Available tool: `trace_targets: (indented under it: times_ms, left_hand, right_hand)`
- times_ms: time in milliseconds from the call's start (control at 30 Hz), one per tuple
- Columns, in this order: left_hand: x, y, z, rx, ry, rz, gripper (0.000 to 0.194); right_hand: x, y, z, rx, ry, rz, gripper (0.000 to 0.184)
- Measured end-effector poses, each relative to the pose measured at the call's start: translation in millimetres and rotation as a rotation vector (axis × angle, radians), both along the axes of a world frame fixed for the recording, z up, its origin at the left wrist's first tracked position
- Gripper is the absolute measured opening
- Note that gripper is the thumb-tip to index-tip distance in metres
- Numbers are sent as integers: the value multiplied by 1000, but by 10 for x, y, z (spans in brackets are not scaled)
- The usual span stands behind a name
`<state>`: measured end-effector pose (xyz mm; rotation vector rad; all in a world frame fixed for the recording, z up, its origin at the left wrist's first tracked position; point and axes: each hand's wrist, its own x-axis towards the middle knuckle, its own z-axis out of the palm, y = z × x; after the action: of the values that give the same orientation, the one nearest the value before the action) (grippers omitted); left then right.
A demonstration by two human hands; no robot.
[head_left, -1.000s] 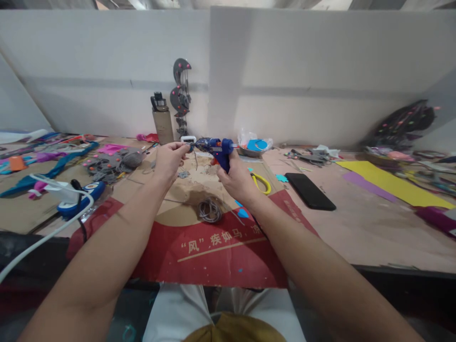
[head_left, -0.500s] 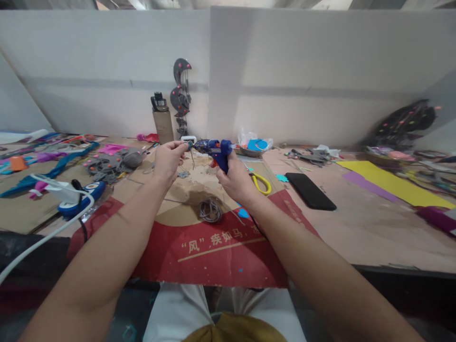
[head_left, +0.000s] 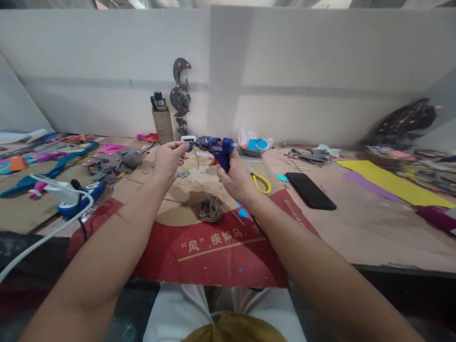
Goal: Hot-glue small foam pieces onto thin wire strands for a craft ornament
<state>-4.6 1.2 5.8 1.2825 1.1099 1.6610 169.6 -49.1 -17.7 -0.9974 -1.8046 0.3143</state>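
My right hand (head_left: 235, 173) is wrapped round the handle of a blue hot glue gun (head_left: 223, 152), its nozzle aimed left. In a pinch, my left hand (head_left: 171, 161) holds a small dark teal piece (head_left: 190, 146) close to the nozzle tip. A thin grey cord (head_left: 197, 159) hangs down from that piece. Whether the nozzle touches it I cannot tell. Below the hands, a coil of grey cord (head_left: 210, 210) lies on the red and tan board (head_left: 221, 266). Yellow-handled scissors (head_left: 261, 183) are partly hidden behind my right hand.
A black phone (head_left: 310, 191) lies to the right, near yellow sheets (head_left: 392, 183). A blue-and-white power strip (head_left: 81, 199) with a white cable sits left. Behind stand a bottle (head_left: 162, 121) and a hanging decoration of dark crescents (head_left: 181, 90) against the white partition.
The glue gun and my right hand have shifted very slightly to the right, widening the gap to the left fingers. My left hand stays almost still.
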Motion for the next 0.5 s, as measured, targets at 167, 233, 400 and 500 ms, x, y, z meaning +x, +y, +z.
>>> trace_targets:
  times_ms: [167,233,400,500]
  left_hand:
    - [4,1,2,7,-7,6,9]
    - [2,7,1,19,-18,4,9]
    - [-22,38,-15,31,-55,-9,12]
    - [-48,68,-35,30,-80,-27,13]
  right_hand:
    - [-4,2,4,7,-19,-18,27]
    - [-12,5,3,0,-21,-25,27]
    - [-24,10,-7,-64,7,24,28]
    - [-6,21,-2,-117,79,55,25]
